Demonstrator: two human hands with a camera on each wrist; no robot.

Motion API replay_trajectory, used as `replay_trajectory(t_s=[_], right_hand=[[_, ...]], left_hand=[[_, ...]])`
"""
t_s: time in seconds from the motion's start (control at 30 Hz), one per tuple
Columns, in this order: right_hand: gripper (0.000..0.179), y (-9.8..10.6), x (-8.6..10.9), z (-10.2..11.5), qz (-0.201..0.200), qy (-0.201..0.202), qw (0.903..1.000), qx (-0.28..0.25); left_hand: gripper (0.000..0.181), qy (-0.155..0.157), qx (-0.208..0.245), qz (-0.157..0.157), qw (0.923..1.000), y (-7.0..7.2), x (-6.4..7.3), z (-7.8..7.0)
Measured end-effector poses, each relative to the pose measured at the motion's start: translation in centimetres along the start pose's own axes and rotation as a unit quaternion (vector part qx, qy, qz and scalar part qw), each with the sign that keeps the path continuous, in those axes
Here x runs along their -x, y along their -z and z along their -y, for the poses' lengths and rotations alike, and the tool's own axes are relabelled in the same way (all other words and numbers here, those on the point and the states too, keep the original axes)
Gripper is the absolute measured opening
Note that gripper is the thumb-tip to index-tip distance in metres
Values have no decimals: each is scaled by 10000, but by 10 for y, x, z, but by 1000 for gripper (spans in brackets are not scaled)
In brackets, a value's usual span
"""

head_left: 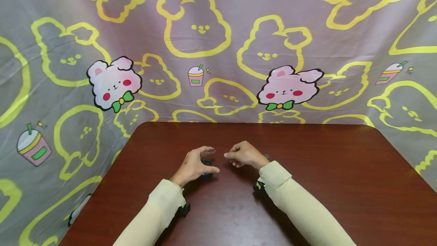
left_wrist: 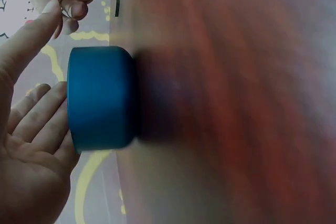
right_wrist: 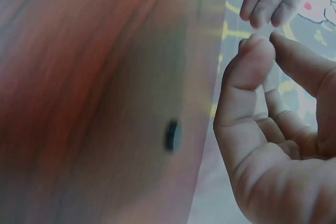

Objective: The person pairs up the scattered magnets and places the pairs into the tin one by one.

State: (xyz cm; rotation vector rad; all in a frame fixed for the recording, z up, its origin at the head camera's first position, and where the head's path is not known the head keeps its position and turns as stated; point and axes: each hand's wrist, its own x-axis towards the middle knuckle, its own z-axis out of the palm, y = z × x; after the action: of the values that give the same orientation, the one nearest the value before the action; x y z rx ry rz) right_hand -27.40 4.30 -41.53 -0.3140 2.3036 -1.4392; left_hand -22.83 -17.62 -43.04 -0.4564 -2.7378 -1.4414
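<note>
A short blue cylinder with a rounded lower edge stands on the table. In the head view it shows partly behind my left hand, with a dark top. My left thumb and fingers spread to either side of it; whether they touch it I cannot tell. Across a small gap, my right hand hovers with curled fingers, thumb and index fingertips close together. I see nothing between those tips. A small dark disc-like piece lies on the table near the right hand, mostly hidden by the wrist in the head view.
The reddish-brown wooden table has rounded far corners. Behind and beside it hangs a grey curtain with yellow outlined bears, rabbit faces and drink cups. A dark wrist-worn device sits below the right cuff, another below the left.
</note>
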Motion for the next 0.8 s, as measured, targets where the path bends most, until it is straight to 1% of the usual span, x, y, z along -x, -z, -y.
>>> replay_trajectory(t_s=[0.13, 0.23, 0.33, 0.4, 0.6, 0.8], right_hand=[[16, 17, 5, -9, -107, 138, 9998, -51], [17, 29, 11, -15, -179, 289, 9994, -29], [21, 41, 16, -20, -200, 393, 9990, 92], [23, 47, 18, -22, -205, 478, 9984, 209], [25, 65, 25, -30, -261, 717, 9959, 492], [26, 76, 29, -43, -364, 886, 9933, 644]], left_hand=[[66, -198, -103, 88, 9997, -6, -12, -5], [64, -253, -151, 169, 9994, -10, -21, -10], [62, -242, -86, 307, 9992, -15, -28, -15], [61, -290, -43, 386, 9988, -18, -32, -18], [57, -282, 48, 585, 9979, -31, -42, -25], [54, -247, 21, 605, 9979, -45, -51, -27]])
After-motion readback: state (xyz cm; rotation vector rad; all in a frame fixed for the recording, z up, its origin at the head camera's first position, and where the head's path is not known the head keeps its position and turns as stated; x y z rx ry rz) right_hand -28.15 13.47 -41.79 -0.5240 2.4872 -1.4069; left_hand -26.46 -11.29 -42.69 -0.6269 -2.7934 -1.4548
